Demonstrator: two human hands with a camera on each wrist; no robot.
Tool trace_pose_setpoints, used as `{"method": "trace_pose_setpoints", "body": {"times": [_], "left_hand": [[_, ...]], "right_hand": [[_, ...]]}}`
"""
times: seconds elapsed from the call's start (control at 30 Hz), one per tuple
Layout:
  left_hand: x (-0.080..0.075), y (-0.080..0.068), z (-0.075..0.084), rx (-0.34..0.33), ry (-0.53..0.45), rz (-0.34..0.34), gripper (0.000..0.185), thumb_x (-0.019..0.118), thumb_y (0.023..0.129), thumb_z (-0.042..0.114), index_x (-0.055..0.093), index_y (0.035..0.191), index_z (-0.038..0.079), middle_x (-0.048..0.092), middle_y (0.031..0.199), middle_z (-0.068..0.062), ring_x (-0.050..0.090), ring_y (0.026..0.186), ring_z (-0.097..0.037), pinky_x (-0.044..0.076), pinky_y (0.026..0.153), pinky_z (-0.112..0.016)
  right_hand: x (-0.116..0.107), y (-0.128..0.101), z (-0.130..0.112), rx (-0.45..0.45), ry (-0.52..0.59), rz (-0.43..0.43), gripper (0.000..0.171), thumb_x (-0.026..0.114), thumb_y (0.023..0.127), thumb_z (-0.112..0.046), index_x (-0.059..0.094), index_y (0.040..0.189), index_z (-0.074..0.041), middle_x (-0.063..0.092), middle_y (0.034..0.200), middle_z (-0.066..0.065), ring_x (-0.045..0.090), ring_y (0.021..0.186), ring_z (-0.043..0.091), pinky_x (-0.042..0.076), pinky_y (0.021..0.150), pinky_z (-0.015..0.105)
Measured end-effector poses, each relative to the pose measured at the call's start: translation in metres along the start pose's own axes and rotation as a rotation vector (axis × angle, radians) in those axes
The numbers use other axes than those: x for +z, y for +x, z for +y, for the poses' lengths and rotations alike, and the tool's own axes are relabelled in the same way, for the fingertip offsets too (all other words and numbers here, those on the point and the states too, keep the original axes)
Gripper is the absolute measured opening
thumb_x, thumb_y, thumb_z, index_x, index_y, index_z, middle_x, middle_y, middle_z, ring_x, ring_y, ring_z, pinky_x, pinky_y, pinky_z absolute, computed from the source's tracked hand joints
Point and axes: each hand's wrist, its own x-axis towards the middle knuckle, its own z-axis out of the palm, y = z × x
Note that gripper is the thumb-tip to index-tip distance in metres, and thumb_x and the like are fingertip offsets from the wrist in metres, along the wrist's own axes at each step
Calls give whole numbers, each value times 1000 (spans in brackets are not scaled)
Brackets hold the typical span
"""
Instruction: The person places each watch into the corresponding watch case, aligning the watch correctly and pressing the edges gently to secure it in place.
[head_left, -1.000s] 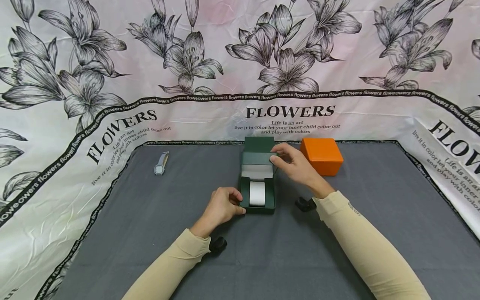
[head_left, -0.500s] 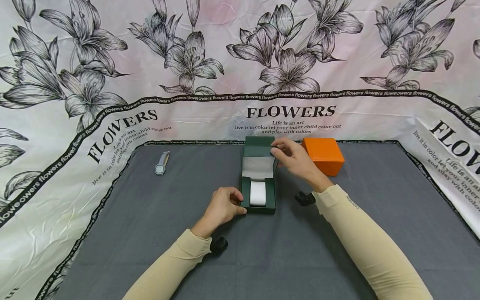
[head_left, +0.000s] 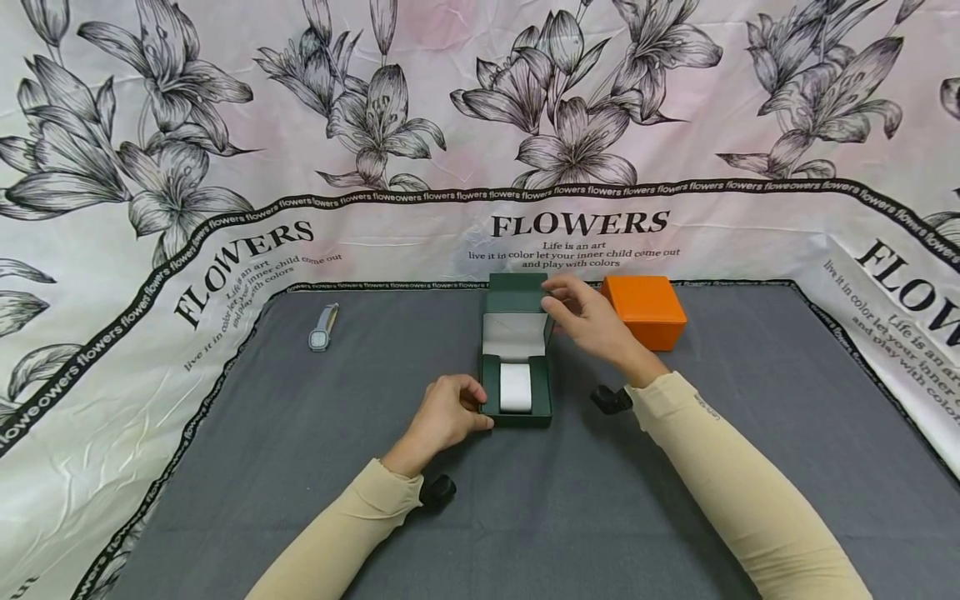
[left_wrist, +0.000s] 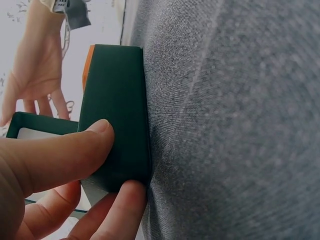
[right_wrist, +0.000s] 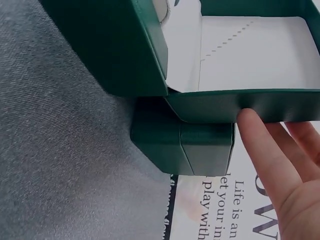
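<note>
A dark green watch box (head_left: pixel 540 410) stands on the grey cloth with its lid (head_left: pixel 514 335) raised, pale lining showing. Inside sits a white cushion (head_left: pixel 514 387). My left hand (head_left: pixel 442 408) holds the box's front left corner, thumb on the front wall, as the left wrist view also shows. My right hand (head_left: pixel 592 321) is at the lid's right side. In the right wrist view, fairly straight fingers (right_wrist: pixel 265 150) touch the lid's outer side wall (right_wrist: pixel 220 107); some fingertips are hidden behind it.
Behind the raised lid stands a second green box (head_left: pixel 517 290), also seen in the right wrist view. An orange box (head_left: pixel 645 312) is just right of it. A wristwatch (head_left: pixel 321 329) lies at the back left. A flower-printed sheet (head_left: pixel 420 242) hangs behind.
The lid has swung farther back, baring more of its pale lining. My right hand went back slightly with it, then stayed still. My left hand kept its place.
</note>
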Motion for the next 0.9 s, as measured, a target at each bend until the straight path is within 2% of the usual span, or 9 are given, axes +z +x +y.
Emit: {"method": "trace_pose_setpoints", "body": {"times": [0.17,0.3,0.47,0.67,0.9], "left_hand": [[0,0,0,3,12,-2,26,86,68,8,65,84,11,64,75,2,59,67,-10,50,63,-30],[-1,-1,1,-1,30,-1,25,86,69,10,64,82,12,64,76,3,59,69,-10,49,64,-29],[-6,-2,2,-10,31,-14,30,86,69,12,61,85,10,63,80,0,59,72,-12,50,64,-30],[-21,-4,3,-21,33,16,32,85,72,15,63,93,5,65,90,-8,61,79,-16,51,67,-32],[-43,-3,-3,-30,52,63,31,81,77,15,66,101,3,67,96,-12,63,84,-19,52,73,-37]], "right_hand": [[-2,-7,-1,-6,-51,21,49,53,96,-44,45,135,-16,51,131,13,55,115,29,47,93,47],[-4,-14,0,-12,-62,39,48,55,97,-39,44,136,-14,51,132,12,51,121,29,40,101,49],[-4,-25,4,-44,-39,79,46,60,95,-29,46,135,-10,55,128,15,53,117,28,43,97,50],[-1,-42,8,-72,-134,114,43,62,94,-33,52,127,-8,61,114,9,58,101,23,49,87,45],[10,-57,14,-120,-174,51,41,69,90,-31,56,121,-7,60,109,5,60,94,20,50,84,47]]}}
